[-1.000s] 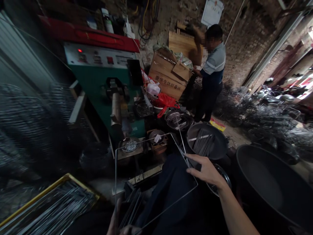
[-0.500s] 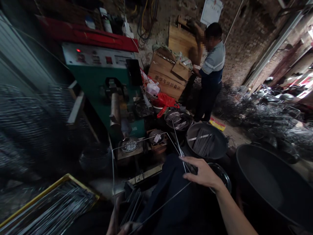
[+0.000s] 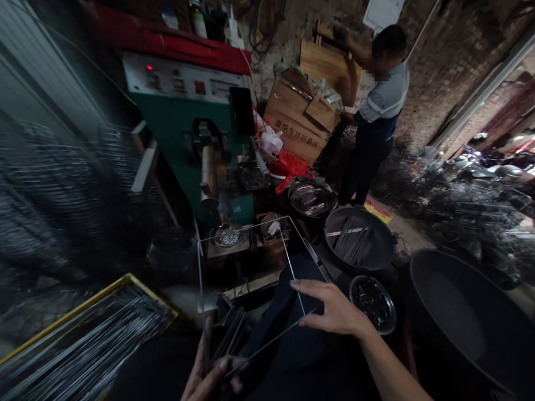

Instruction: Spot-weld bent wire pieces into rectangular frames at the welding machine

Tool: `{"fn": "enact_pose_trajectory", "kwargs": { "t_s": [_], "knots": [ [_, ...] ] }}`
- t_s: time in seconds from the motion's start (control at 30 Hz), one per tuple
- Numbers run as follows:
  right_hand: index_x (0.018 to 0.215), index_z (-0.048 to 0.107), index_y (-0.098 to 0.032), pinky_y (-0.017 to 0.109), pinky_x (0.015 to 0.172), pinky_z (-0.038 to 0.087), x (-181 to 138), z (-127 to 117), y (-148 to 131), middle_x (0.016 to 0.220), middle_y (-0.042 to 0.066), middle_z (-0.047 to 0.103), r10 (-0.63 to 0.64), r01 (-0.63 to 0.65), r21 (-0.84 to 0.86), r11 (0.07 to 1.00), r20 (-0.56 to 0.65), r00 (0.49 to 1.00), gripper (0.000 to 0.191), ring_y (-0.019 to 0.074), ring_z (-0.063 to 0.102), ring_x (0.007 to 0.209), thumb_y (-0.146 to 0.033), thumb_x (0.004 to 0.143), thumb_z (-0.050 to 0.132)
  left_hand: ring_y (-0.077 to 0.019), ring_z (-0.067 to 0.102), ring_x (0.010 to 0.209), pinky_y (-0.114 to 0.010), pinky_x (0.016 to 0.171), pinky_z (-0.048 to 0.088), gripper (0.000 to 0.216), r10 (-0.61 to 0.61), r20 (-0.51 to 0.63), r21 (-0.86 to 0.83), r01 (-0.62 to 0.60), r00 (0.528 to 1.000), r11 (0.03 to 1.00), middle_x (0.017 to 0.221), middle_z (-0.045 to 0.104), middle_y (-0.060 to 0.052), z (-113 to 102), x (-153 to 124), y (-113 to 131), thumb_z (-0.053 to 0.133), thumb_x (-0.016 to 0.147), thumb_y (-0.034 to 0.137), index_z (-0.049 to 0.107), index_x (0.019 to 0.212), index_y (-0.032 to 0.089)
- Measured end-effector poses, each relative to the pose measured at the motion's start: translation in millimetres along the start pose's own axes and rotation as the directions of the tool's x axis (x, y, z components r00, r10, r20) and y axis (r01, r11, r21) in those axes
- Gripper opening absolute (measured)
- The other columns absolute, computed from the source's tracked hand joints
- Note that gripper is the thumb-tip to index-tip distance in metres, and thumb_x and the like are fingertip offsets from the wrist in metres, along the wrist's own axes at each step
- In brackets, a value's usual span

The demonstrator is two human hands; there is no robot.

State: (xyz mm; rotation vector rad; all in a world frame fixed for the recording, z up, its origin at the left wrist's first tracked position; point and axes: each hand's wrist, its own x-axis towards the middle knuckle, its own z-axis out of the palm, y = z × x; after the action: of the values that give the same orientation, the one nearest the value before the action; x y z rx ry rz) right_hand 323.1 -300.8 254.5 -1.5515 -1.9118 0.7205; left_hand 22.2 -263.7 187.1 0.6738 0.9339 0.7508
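Both hands' grip (image 3: 330, 312) pinches wire frame (image 3: 246, 234) ahead.

Cluttered metal workshop, green machine (image 3: 196, 139) with red top, bare brick wall (image 3: 430, 61), wire rods in tray (image 3: 90, 340)

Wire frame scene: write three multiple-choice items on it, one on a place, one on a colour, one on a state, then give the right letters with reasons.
1. Where does the yellow-rimmed tray of wire rods lie?
A. lower left of the view
B. on the cardboard box
C. inside the big black basin

2. What colour is the body of the machine below its control panel?
A. blue
B. green
C. white

3. How is the wire frame held?
A. lying untouched on the floor
B. hanging from the machine
C. between both hands

Answers:
1 A, the tray sits at the lower left edge.
2 B, the body is green under a red top.
3 C, the right hand grips one side and the left hand the near end.
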Motion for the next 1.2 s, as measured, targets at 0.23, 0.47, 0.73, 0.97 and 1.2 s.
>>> {"fn": "enact_pose_trajectory", "kwargs": {
  "t_s": [0.23,0.47,0.73,0.97,1.2],
  "knots": [
    [0.145,0.044,-0.028,0.042,0.113,0.037,9,23,0,0.144,0.005,0.05,0.015,-0.011,-0.068,0.998,0.054,0.998,0.068,0.0242,0.045,0.134,-0.036,0.083,0.071,-0.0165,0.059,0.054,-0.026,0.059,0.046,0.094,0.037,0.033,-0.052,-0.036,0.999,0.998,0.066,0.066,0.0,-7,-5,1,0.066,0.085,0.036,0.001,0.153,0.036],
    [0.145,0.045,-0.027,0.039,0.113,0.038,12,28,3,0.145,0.004,0.049,0.047,-0.038,-0.111,0.993,0.071,0.996,0.068,0.0225,0.046,0.134,-0.032,0.083,0.071,-0.0158,0.059,0.053,-0.025,0.055,0.044,0.094,0.076,0.048,-0.076,-0.072,0.996,0.994,0.072,0.07,-0.004,-12,-7,-1,0.063,0.088,0.034,-0.005,0.153,0.034],
    [0.144,0.046,-0.027,0.04,0.112,0.04,11,33,11,0.144,0.005,0.05,0.027,-0.02,-0.127,0.992,0.047,0.999,0.066,0.0227,0.048,0.132,-0.031,0.083,0.069,-0.016,0.061,0.055,-0.026,0.059,0.047,0.094,0.064,0.079,-0.093,-0.056,0.995,0.994,0.079,0.071,-0.006,-20,-7,-5,0.061,0.089,0.033,-0.008,0.153,0.035],
    [0.143,0.048,-0.024,0.042,0.11,0.041,7,35,21,0.143,0.007,0.052,0.041,-0.033,-0.163,0.986,0.045,0.998,0.062,0.0243,0.051,0.13,-0.03,0.084,0.066,-0.0171,0.062,0.055,-0.027,0.058,0.046,0.095,0.08,0.106,-0.131,-0.066,0.991,0.989,0.076,0.071,-0.004,-31,-4,-18,0.06,0.09,0.033,-0.012,0.152,0.034],
    [0.143,0.048,-0.024,0.038,0.111,0.04,24,66,-9,0.143,0.007,0.052,-0.05,0.05,0.008,0.999,0.231,0.972,0.064,0.0232,0.049,0.131,-0.03,0.082,0.068,-0.0179,0.063,0.054,-0.027,0.055,0.045,0.101,0.036,0.119,-0.13,-0.02,0.992,0.991,0.079,0.072,-0.007,-27,-2,-20,0.068,0.084,0.039,-0.004,0.154,0.03]
  ]
}}
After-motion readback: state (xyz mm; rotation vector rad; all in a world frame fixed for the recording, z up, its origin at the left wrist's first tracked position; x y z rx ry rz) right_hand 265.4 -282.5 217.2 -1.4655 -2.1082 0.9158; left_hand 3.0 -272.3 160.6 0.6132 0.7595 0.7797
